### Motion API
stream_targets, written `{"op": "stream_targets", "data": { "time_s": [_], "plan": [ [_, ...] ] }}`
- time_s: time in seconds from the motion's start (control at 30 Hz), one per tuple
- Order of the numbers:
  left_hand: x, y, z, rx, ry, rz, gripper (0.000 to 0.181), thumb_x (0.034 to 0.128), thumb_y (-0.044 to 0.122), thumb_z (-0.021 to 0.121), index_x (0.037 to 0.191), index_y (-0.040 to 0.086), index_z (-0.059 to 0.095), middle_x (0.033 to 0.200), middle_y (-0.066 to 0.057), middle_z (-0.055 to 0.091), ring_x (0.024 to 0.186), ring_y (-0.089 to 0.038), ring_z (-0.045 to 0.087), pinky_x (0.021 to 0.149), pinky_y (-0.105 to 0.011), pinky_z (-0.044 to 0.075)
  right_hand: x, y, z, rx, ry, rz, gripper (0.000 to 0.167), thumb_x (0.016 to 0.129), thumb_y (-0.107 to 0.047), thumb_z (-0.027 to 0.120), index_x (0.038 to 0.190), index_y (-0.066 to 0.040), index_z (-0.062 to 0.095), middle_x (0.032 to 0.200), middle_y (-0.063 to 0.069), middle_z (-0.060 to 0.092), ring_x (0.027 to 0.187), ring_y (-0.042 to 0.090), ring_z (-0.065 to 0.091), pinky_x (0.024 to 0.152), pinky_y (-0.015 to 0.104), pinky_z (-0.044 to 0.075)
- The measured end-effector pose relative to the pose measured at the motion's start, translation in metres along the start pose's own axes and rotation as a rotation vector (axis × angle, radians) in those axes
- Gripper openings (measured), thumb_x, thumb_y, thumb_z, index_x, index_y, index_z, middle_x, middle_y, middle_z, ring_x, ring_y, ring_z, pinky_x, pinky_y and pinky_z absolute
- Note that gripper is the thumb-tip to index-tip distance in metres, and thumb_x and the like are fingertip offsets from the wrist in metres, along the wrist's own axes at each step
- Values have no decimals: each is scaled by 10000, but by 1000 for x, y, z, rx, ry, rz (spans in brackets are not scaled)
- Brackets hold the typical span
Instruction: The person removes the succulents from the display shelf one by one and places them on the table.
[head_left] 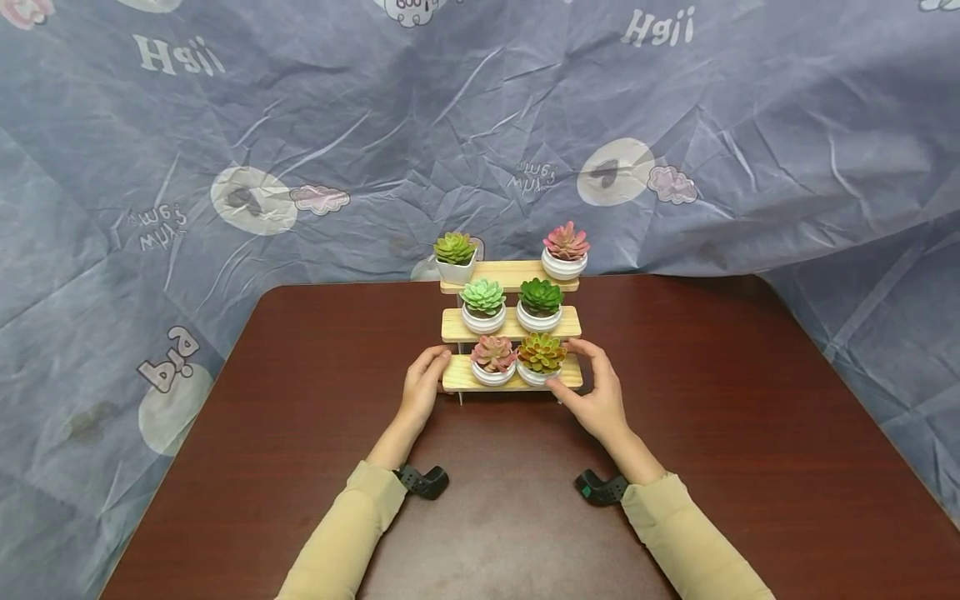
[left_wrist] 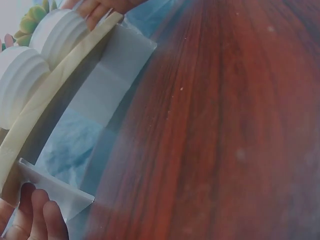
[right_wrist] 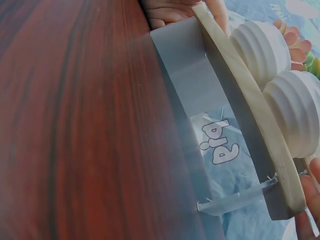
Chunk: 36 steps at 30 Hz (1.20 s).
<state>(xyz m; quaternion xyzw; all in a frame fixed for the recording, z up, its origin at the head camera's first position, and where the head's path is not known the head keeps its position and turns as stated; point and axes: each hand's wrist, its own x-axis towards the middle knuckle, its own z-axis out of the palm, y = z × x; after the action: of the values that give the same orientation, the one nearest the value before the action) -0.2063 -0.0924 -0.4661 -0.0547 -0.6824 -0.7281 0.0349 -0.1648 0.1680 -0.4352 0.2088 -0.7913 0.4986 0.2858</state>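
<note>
The plant stand (head_left: 508, 272) sits near the far edge of the worktop (head_left: 510, 517), midway between its corners. My left hand (head_left: 422, 387) curls round the bottom shelf's (head_left: 457, 377) left end; my right hand (head_left: 600, 404), half-open, spans the yellow-green plant (head_left: 542, 353), its grip unclear.

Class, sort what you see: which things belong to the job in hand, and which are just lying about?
Belonging to the job:
left hand
right hand
tiered wooden stand
six potted succulents

Merely present:
table, beneath
printed cloth, behind
black wrist devices, worn
</note>
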Motion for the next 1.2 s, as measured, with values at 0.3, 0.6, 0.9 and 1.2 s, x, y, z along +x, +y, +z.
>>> {"op": "stream_targets", "data": {
  "time_s": [0.3,0.6,0.9,1.2],
  "plan": [
    [8,-23,-2,-2,14,30,265,967,147,505,1081,-55,634,934,-116,612,615,-116,542,501,-258,493,3,1,6,31,44,-19,656,611,126,785,1191,141,478,1088,259,565,1058,329,501,957,331,367],
    [6,-22,-2,3,-5,50,251,964,125,498,1078,-51,637,919,-102,612,601,-116,538,495,-246,489,1,0,8,3,40,1,668,612,83,807,1195,127,485,1114,248,557,1028,298,518,933,315,380],
    [6,-12,-10,-37,-85,-47,280,976,86,480,1171,-75,599,925,-56,610,651,-120,560,566,-273,507,0,4,8,0,-14,38,704,630,47,838,1231,85,473,1097,199,601,985,190,581,909,336,428],
    [9,-22,-11,-52,-54,-45,262,956,120,520,1135,-29,638,926,-92,615,638,-135,554,554,-258,498,-6,34,12,-80,-33,123,739,649,-177,875,1298,-130,525,1204,50,583,1099,208,529,933,429,396]
  ]
}}
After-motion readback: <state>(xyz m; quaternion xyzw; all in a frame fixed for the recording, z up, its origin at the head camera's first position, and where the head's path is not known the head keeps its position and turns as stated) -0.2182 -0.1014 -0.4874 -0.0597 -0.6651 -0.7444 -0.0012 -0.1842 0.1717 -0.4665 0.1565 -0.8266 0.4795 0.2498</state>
